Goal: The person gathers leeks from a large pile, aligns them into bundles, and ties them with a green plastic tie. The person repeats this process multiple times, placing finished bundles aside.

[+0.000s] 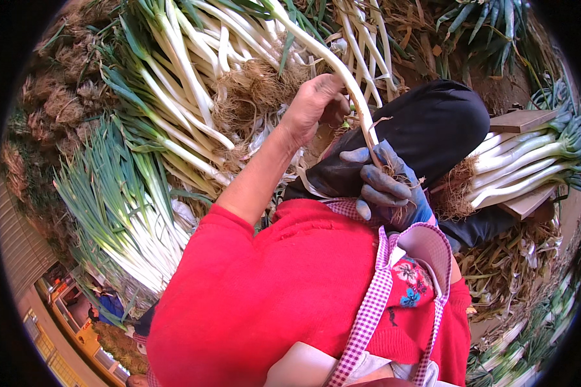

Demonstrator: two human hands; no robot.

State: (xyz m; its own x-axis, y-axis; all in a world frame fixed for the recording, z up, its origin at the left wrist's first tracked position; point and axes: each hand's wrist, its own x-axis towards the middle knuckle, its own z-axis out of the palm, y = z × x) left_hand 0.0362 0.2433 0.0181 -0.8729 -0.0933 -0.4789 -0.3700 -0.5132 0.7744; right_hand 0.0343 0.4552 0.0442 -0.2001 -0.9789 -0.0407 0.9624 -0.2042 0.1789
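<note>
A long leek or large green onion [344, 72] runs from the top of the view down to my right hand [387, 184], which wears a blue, soiled glove and is closed around its root end. Thin roots hang out between the gloved fingers. Against the middle of the white stalk is my bare left hand [319, 104], its fingers bent; the stalk partly hides the fingertips, and whether they pinch it cannot be told. A loose brownish strip of skin shows along the lower stalk. Both hands are above my dark-trousered leg [416, 126].
Untrimmed leeks [193, 92] with bushy roots are piled beyond my left arm. Thin green onions [140, 227] lie at the left. On the right, cleaned-looking leeks [518, 164] rest between wooden boards [523, 120]. Dry leaf scraps [508, 271] cover the ground. Part of another person [110, 307] shows lower left.
</note>
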